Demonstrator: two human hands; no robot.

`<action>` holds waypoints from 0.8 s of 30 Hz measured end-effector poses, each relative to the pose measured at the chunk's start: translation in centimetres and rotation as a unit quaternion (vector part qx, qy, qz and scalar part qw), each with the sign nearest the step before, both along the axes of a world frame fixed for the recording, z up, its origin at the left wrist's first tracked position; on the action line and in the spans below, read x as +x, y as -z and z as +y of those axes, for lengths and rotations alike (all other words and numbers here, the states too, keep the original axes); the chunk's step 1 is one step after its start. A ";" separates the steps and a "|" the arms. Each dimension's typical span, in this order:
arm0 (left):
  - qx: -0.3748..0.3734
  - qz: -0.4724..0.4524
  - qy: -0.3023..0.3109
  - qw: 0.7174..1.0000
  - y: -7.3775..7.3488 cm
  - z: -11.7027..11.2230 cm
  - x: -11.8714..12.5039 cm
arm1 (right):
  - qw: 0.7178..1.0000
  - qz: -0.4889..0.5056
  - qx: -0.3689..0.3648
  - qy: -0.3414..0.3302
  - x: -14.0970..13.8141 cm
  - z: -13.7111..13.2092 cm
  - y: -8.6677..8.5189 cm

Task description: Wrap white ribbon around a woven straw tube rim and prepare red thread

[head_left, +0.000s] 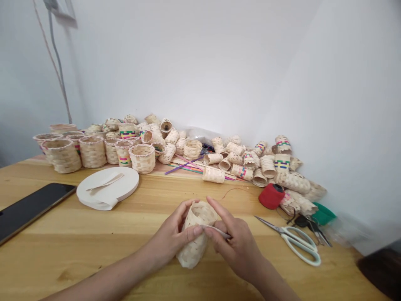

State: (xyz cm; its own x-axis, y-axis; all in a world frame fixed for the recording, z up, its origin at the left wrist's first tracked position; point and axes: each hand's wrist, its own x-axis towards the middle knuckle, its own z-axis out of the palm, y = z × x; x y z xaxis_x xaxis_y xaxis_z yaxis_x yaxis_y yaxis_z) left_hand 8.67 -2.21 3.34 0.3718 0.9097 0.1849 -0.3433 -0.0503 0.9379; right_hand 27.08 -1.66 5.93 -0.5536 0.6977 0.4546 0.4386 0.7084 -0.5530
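Note:
A small pale woven basket (196, 240) lies tilted on the wooden table (78, 242), its open mouth facing away from me. My left hand (173, 236) wraps round its left side, thumb across the front. My right hand (236, 242) sits at its right side and pinches a thin white strip (216, 230) that runs onto the basket's rim.
Many small woven baskets (142, 158) are heaped along the back wall, with coloured strips (184, 165) among them. A white coil of strip (108, 188) lies left of centre, a dark phone (29, 207) at far left. Red thread spool (271, 195) and white-handled scissors (297, 240) lie right.

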 end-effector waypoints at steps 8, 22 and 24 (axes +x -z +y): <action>0.021 0.000 -0.033 0.999 0.4 0.1 0.1 | 0.997 0.031 -0.069 0.002 0.0 -0.2 -0.4; -0.070 -0.055 -0.035 0.995 -0.9 0.3 -1.2 | 0.991 0.095 -0.091 0.028 1.5 1.4 -1.4; -0.073 -0.077 -0.031 0.994 -1.1 0.3 -1.2 | 0.988 0.101 -0.111 0.035 1.8 1.7 -1.6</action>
